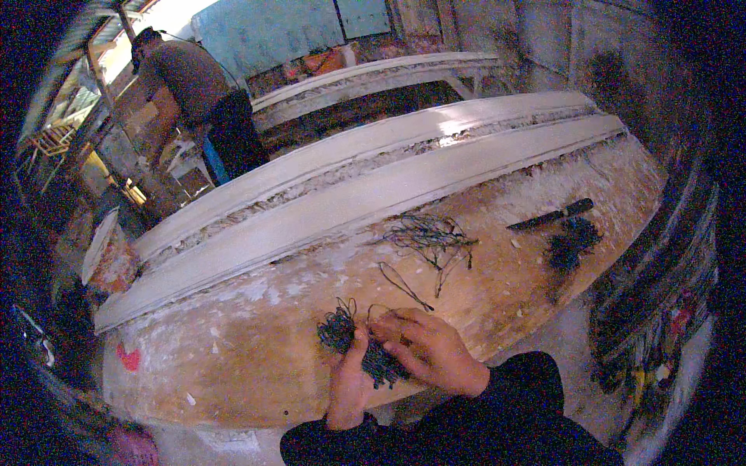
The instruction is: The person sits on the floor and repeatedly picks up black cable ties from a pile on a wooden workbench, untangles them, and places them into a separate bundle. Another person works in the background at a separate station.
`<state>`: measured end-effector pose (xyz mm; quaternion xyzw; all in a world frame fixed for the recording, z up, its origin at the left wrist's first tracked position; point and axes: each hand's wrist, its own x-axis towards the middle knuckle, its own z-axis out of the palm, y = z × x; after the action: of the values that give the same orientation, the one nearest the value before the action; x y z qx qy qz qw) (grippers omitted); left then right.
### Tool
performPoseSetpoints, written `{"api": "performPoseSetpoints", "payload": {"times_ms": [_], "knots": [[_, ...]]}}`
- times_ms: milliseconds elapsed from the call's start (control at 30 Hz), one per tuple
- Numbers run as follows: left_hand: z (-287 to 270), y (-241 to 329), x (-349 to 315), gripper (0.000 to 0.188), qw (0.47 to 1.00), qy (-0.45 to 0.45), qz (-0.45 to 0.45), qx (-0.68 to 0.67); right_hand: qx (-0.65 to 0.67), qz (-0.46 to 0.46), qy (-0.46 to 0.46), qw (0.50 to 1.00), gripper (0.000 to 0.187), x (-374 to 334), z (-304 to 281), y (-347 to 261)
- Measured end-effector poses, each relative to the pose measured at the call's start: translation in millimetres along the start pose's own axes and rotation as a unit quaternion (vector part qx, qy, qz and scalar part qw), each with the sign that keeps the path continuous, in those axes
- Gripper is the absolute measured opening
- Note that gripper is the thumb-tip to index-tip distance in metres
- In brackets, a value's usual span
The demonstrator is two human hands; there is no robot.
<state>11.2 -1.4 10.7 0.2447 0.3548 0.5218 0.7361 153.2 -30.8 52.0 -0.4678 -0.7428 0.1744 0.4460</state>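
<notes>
My left hand is closed around a bundle of thin dark cord loops, its thumb pointing up. Loops stick out above the thumb and hang below the palm. My right hand lies across the same bundle from the right, its fingers bent onto the cord; one thin loop rises by its fingertips. Beyond my hands, a loose tangle of dark cord is spread on the worn wooden surface. A single cord loop lies between the tangle and my right hand.
A dark knife lies at the right beside another dark cord clump. Long whitish planks run along the far side. A person stands bent over at the far left. A cone-shaped object is at the left end.
</notes>
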Motion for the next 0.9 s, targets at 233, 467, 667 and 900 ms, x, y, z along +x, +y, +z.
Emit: {"api": "performPoseSetpoints", "payload": {"times_ms": [233, 467, 667, 900], "knots": [[-9.4, -2.8, 0.0, 0.024, 0.994, -0.092, 0.023, 0.057, 0.002, 0.014, 0.041, 0.999, 0.035, 0.7, 1.0, -0.1], [-3.6, -2.0, -3.1, 0.03, 0.993, -0.058, 0.03, 0.094, 0.035, 0.039, -0.023, 0.998, 0.034, -2.0, 4.2, -2.5], [-3.2, -1.4, -1.3, 0.024, 0.999, -0.017, 0.012, 0.028, 0.097, 0.032, -0.029, 0.994, 0.036, -0.2, 1.9, -7.2], [-4.9, -0.1, 2.8, 0.014, 0.997, -0.04, 0.024, -0.062, 0.089, 0.04, 0.044, 0.994, 0.031, -3.0, -1.2, -4.1]]}}
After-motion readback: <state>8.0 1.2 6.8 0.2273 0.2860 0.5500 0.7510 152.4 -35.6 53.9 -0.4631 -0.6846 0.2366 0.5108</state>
